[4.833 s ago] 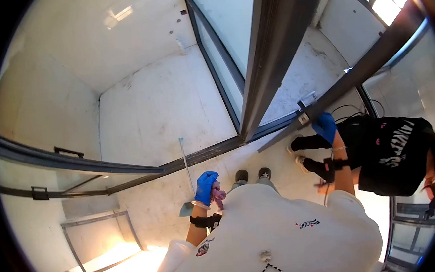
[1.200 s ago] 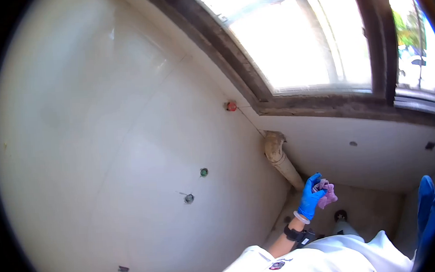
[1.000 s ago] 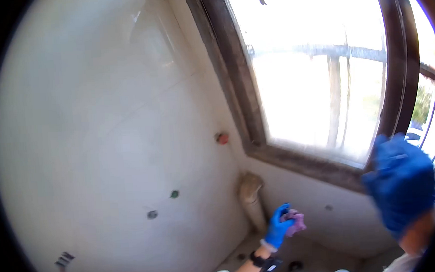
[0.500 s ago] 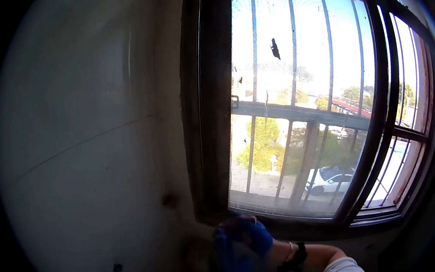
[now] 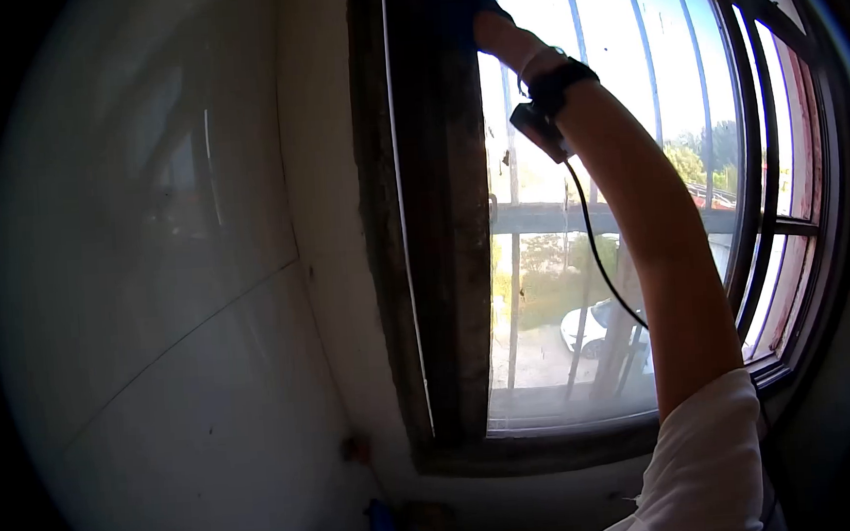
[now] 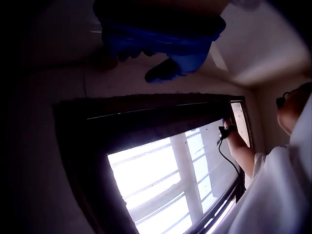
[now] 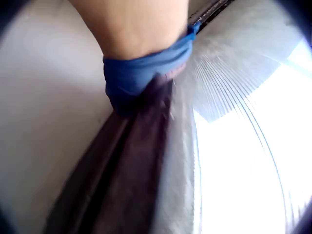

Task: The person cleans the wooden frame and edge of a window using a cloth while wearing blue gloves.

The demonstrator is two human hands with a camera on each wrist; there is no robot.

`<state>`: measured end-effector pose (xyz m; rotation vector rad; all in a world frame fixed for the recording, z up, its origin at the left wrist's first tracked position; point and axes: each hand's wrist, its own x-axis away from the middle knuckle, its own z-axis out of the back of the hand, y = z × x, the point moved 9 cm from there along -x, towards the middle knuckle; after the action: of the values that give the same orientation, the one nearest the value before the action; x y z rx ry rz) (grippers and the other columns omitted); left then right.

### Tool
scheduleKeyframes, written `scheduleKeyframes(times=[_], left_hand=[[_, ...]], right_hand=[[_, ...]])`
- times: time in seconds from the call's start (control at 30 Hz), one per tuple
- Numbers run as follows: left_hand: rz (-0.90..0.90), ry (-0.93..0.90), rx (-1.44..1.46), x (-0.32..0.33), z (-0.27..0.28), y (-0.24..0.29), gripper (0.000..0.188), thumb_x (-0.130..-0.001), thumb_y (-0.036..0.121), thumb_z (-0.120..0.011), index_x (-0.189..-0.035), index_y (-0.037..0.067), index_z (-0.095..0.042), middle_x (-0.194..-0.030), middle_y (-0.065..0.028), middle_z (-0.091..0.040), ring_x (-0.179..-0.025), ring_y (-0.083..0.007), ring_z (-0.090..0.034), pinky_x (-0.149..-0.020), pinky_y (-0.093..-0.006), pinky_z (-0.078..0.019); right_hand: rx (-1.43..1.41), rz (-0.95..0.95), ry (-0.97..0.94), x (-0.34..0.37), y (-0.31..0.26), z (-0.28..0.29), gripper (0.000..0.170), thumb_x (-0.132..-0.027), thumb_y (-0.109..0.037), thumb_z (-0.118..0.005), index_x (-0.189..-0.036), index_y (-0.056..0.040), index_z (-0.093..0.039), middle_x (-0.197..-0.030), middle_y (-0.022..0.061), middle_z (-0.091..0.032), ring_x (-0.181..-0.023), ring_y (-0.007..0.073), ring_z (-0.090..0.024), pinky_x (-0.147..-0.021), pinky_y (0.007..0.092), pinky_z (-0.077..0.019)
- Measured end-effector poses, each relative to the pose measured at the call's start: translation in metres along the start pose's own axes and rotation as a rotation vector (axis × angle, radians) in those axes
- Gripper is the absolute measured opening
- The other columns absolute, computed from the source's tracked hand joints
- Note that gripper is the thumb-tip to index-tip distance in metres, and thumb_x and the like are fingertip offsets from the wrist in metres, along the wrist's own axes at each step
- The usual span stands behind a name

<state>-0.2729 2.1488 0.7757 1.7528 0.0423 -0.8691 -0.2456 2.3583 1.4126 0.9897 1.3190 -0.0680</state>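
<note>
In the head view my blue-gloved right hand (image 5: pixel 473 9) is high at the upper left of the window, against its dark frame (image 5: pixel 440 265). The right wrist view shows the blue glove from behind, with a sliver of the pinkish-purple cloth (image 7: pixel 176 72) beneath it, held against the frame; the fingers are hidden. My gloved left hand (image 6: pixel 165 44) hangs low beside the wall below the window, its thumb apart from loosely bent fingers, nothing seen in it. Only a dim part of it shows at the bottom of the head view.
Behind the window pane (image 5: pixel 590 255) stand vertical bars. A pale wall (image 5: pixel 179 378) meets the frame's left side. Low in that corner is a red fitting (image 5: pixel 356 450), with a pipe (image 5: pixel 429 528) under it. A cable (image 5: pixel 594 245) hangs from the right wrist camera.
I have come from the glass-doored room to the window. The cloth, earlier in my left hand, is now at the right hand, which has risen along the frame from its lower left corner.
</note>
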Motion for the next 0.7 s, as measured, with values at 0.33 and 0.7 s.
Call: scheduleKeyframes(times=[0.33, 0.7], left_hand=[[0.021, -0.081, -0.073, 0.001, 0.018, -0.014, 0.069, -0.085, 0.014, -0.056, -0.140, 0.001, -0.015, -0.144, -0.0152, -0.022, -0.132, -0.0295, -0.026, -0.108, -0.0398, -0.0201], [0.145, -0.182, -0.066, 0.013, 0.017, -0.034, 0.075, -0.080, 0.007, -0.061, -0.139, 0.001, -0.016, -0.142, -0.0163, -0.025, -0.130, -0.0301, -0.027, -0.107, -0.0389, -0.0226]], right_hand=[[-0.905, 0.110, -0.823, 0.315, -0.211, 0.019, 0.051, -0.091, -0.035, -0.042, -0.135, -0.0110, -0.035, -0.133, 0.0152, -0.041, -0.124, 0.0327, -0.037, -0.102, 0.0358, -0.0330], [0.276, 0.227, -0.352, 0.016, -0.028, -0.019, 0.030, -0.081, -0.033, -0.053, -0.101, -0.0125, -0.062, -0.116, 0.0150, -0.054, -0.124, 0.0300, -0.035, -0.109, 0.0446, -0.0160]])
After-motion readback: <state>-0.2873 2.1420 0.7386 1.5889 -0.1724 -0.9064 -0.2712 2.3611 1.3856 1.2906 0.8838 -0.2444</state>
